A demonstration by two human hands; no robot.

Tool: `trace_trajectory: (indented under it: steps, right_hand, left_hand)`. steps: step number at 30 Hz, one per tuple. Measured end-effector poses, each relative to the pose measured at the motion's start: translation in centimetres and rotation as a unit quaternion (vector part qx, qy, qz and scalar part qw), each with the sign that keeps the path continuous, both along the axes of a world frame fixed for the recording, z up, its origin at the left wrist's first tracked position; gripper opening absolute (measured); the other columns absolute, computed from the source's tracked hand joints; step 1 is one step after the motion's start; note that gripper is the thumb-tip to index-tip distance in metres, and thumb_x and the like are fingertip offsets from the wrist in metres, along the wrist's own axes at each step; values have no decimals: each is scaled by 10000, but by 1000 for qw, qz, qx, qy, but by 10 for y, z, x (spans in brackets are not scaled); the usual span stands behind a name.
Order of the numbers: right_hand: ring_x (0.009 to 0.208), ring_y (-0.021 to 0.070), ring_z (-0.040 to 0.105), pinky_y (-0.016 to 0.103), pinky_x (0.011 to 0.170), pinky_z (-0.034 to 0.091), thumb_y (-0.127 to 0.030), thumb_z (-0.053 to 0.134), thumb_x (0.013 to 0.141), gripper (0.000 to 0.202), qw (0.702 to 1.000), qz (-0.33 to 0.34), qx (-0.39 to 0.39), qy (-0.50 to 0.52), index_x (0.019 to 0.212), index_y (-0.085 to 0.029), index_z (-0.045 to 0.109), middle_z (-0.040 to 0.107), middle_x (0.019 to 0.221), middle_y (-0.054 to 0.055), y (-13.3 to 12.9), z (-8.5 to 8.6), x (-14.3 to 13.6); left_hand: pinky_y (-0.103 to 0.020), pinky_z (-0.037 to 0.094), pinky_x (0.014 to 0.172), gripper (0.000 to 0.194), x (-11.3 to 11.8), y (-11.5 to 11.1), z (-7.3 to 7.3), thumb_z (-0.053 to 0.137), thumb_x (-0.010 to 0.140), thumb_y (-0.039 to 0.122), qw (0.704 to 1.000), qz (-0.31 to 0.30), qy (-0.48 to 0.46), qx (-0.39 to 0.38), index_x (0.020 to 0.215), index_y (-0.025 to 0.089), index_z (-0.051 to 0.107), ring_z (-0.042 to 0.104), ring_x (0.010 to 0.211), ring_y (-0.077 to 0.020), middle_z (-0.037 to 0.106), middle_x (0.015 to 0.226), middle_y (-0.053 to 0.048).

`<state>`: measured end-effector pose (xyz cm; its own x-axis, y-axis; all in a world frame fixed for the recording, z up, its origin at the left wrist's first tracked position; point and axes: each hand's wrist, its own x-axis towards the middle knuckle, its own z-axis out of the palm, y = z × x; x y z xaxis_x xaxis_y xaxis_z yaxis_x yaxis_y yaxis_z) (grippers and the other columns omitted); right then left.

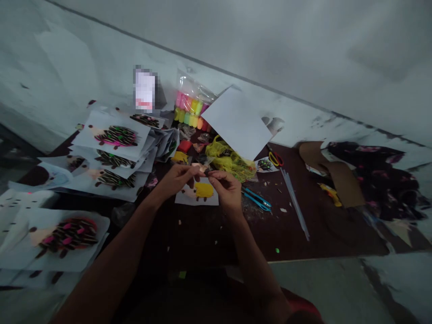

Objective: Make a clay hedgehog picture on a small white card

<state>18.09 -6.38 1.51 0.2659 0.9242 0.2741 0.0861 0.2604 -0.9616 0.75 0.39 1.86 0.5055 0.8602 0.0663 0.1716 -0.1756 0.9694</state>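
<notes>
My left hand (184, 177) and my right hand (227, 188) meet over the middle of the table, fingertips pinched and nearly touching. Between them something small and dark shows, too small to make out. Just below lies a white paper sheet (182, 200) bearing a hedgehog figure (204, 190) with a yellow body, a pale face and dark feet. A pale pinkish piece (201, 167) is visible right behind my fingertips; whether I touch it is unclear.
Stacked hedgehog pictures (116, 137) fill the left side. Behind are a bag of coloured clay (192, 105), a yellow plastic bag (232, 159) and a large white sheet (236, 121). A blue cutter (257, 199), scissors (276, 158) and clear sticks (295, 202) lie rightward.
</notes>
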Motion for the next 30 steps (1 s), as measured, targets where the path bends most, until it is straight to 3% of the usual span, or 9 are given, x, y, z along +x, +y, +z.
trace_trajectory:
  steps: [3,6,10,16,30]
  right_hand:
    - [735,155,635,277,701,507,-324,741,747,148,997,-41,-52,-30,732,-204,655,699,777,6,-5,-1,13]
    - [655,133,572,246,627,459,-331,718,738,160,990,-75,-65,-99,716,-202,627,639,710,-19,-13,-4,28]
    - [680,158,606,268,660,471,-352,651,800,155,968,-67,-104,-217,771,-205,691,694,748,4,-27,-12,42]
    - [844,208,695,316,810,510,-273,626,846,147,921,-51,-122,-365,873,-221,760,768,917,62,-41,-26,47]
    - [910,197,675,280,818,478,-197,616,917,150,862,-40,-169,-476,945,-231,759,725,972,54,-40,-26,31]
  left_hand:
    - [-248,446,559,440,-14,12,-8,490,907,503,988,126,66,55,818,148,734,593,597,-157,679,666,-34]
    - [-288,508,721,299,-24,22,-19,553,876,400,970,154,144,118,872,180,755,672,802,-209,761,857,-51]
    - [-353,518,889,275,-18,22,-29,553,862,290,959,96,196,181,988,175,768,685,972,-247,762,1044,-91]
    - [-386,501,946,275,-2,15,-36,524,888,260,936,7,246,253,964,192,780,637,1031,-260,748,1026,-94]
    - [-413,492,941,333,-5,21,-43,484,837,121,920,-18,282,271,972,161,785,632,1023,-290,742,1046,-124]
